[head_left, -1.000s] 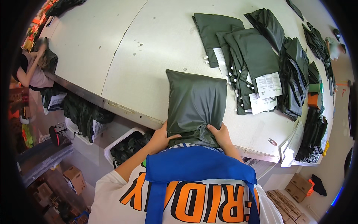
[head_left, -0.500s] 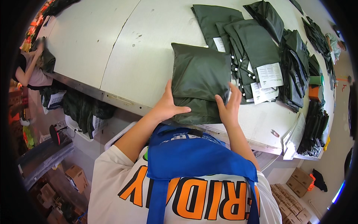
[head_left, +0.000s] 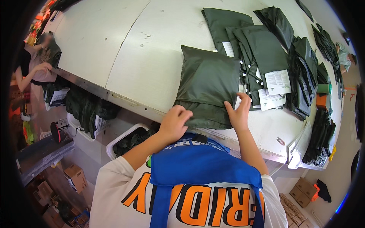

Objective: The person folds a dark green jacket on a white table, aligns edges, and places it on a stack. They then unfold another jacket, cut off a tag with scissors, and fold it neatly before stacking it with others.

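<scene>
A dark green fabric pouch point(head_left: 209, 78), square and softly filled, lies near the table's front edge, its lower part showing a folded band. My left hand point(head_left: 175, 122) is at the pouch's lower left corner, fingers curled and closed on the fabric edge. My right hand point(head_left: 238, 114) rests against the lower right edge, its thumb on the pouch's top face and its fingers apart along the side. The undersides of both hands are hidden.
Flat green pouches point(head_left: 266, 47) with white printed labels point(head_left: 277, 82) overlap right of the filled one. Darker folded bags point(head_left: 302, 79) are stacked further right. White bins point(head_left: 110, 146) with dark fabric stand below the table edge. Another person point(head_left: 36, 62) works at far left.
My left hand has slid down to the pouch's lower left corner and its fingers have curled in. The right hand stays at the right edge. In the picture, the pouch sits slightly lower and further right.
</scene>
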Demonstrator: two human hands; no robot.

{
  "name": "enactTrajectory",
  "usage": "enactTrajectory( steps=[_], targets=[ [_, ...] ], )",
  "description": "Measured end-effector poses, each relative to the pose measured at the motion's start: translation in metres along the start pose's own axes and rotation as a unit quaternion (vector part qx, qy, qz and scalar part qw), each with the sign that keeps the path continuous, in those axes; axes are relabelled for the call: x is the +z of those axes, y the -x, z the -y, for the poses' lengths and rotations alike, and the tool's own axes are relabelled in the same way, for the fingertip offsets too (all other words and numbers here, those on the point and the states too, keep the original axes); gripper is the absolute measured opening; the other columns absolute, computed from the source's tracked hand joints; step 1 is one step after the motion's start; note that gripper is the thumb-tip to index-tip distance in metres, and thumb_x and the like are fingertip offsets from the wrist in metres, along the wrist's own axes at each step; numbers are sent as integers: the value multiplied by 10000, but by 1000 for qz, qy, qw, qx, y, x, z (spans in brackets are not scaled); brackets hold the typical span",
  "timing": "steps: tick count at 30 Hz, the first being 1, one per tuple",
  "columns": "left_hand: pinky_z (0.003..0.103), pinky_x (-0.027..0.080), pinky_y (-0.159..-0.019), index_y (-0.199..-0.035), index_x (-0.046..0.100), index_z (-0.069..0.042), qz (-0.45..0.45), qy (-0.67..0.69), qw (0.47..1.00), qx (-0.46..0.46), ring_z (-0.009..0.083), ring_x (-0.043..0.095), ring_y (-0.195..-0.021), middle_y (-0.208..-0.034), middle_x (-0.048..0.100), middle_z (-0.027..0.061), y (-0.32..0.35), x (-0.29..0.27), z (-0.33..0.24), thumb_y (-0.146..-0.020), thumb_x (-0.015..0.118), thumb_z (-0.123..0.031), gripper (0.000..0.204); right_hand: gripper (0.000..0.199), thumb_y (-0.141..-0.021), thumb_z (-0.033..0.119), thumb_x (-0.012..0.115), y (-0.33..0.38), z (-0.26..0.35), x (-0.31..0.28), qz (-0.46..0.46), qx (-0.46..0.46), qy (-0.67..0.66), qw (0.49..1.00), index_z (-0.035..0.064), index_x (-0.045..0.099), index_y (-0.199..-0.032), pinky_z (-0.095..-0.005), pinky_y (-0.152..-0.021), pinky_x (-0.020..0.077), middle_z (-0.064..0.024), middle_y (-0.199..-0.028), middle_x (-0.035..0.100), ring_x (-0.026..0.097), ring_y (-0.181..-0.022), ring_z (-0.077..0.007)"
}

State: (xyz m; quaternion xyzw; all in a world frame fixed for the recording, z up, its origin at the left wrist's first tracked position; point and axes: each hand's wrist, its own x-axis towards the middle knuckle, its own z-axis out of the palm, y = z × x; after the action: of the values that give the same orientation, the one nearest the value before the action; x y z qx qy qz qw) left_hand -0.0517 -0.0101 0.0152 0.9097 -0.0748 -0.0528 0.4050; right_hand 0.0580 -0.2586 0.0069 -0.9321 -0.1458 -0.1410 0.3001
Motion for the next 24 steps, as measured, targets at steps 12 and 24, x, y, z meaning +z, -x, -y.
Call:
enactTrajectory(
  steps=[12, 24],
  targets=[
    [390, 425, -886, -1219, 579, -88, -60, 57, 996, 38, 270, 533, -993, -1144, 525, 113, -11, -43, 26, -710, 748, -224, 553, 858, -758, 382, 767, 20, -22, 0, 251, 364, -273, 854, -16, 314, -1367, -365, -977, 414, -248, -1242, 522, 524, -1145, -310],
    [363, 334, -1068, -1416, 261, 21, 150, 486, 816, -276, 269, 440, -1260, -1339, 470, 184, 1, -10, 13, -699, 822, -284, 960, 838, -697, 247, 816, 75, 15, -25, 238, 350, -185, 887, 8, 310, -1320, -424, -897, 457, -278, -1124, 572, 574, -1052, -399]
  ],
)
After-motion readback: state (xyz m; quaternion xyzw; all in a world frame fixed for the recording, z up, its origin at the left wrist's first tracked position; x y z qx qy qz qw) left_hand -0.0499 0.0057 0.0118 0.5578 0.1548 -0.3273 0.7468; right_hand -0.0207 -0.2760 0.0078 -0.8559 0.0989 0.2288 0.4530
